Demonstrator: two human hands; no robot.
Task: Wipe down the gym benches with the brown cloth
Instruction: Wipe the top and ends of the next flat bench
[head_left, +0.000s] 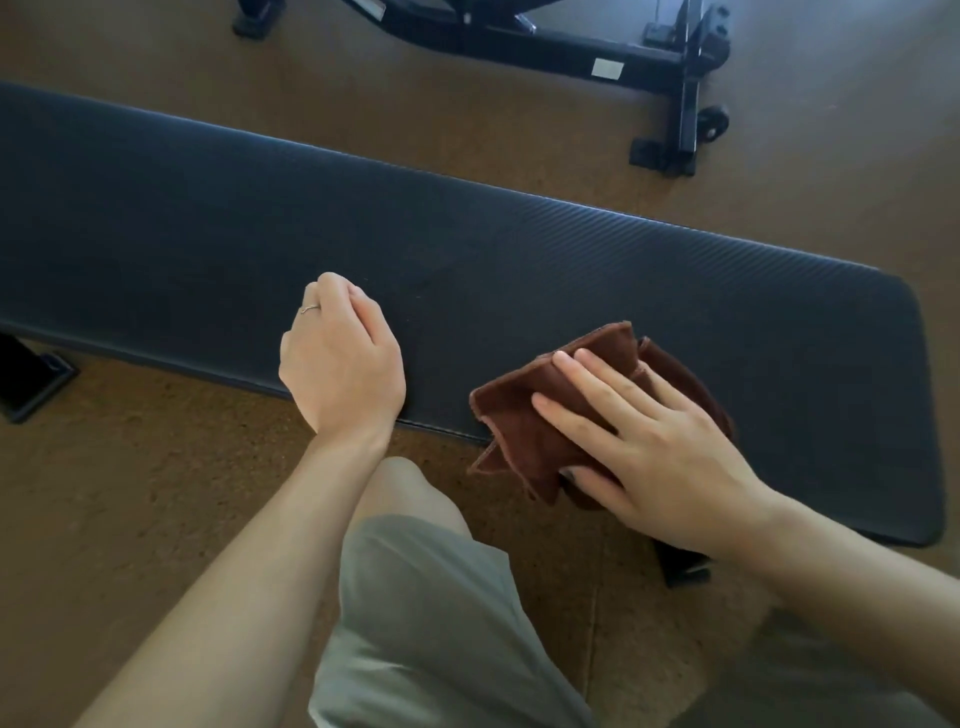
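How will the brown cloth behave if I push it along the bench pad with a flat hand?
The brown cloth looks soft and floppy: its folded layers splay and one corner droops past the bench pad edge. It will probably bunch under the right hand. The ribbed pad may add drag.

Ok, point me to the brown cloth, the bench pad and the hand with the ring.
brown cloth (524, 410), head view, on the bare folded fabric left of the fingers.
bench pad (467, 260), head view, on the bare top surface.
left hand (340, 358), head view, on the back of the hand.
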